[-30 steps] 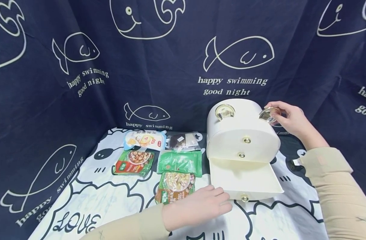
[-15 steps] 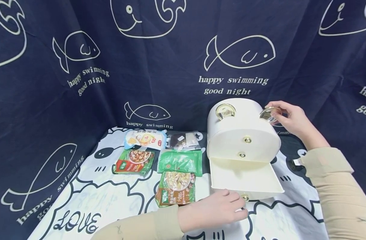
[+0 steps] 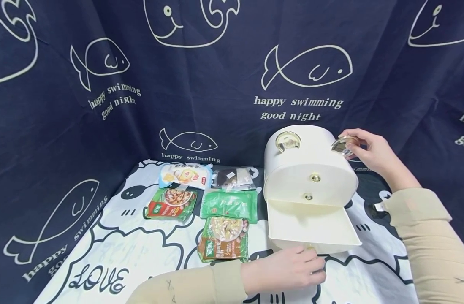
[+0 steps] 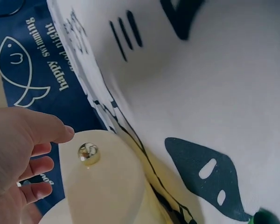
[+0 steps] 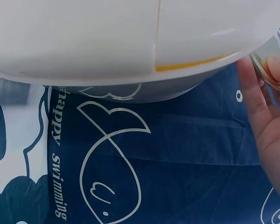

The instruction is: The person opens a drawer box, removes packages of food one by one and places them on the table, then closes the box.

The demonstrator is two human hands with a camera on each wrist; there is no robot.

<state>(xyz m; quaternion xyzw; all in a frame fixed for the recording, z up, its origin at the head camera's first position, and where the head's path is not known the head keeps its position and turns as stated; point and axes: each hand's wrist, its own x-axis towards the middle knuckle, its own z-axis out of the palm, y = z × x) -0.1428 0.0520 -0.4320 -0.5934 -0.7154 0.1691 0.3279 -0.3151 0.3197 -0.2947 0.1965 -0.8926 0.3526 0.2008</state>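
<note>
A cream-white storage box (image 3: 309, 182) with gold round ears and gold knobs stands at the right, its lower drawer (image 3: 313, 226) pulled out with a bare floor. My right hand (image 3: 376, 153) pinches the box's right gold ear (image 3: 343, 145) between thumb and fingers, also seen at the edge of the right wrist view. In front of the drawer is my left hand (image 3: 286, 270), partly covering its knob in the head view. In the left wrist view the fingers are loosely bent and apart, with the thumb beside the drawer knob (image 4: 88, 153) and nothing held.
Left of the box lie several food packets: a blue-and-white packet (image 3: 186, 176), a clear packet with dark contents (image 3: 234, 178), a red-and-green packet (image 3: 172, 203), a green packet (image 3: 229, 204) and a brown-and-green packet (image 3: 225, 240). A dark blue curtain (image 3: 216, 84) hangs behind.
My left hand has moved right, from the drawer's left front corner to in front of its knob. The right hand keeps its hold on the gold ear, and the drawer looks unmoved.
</note>
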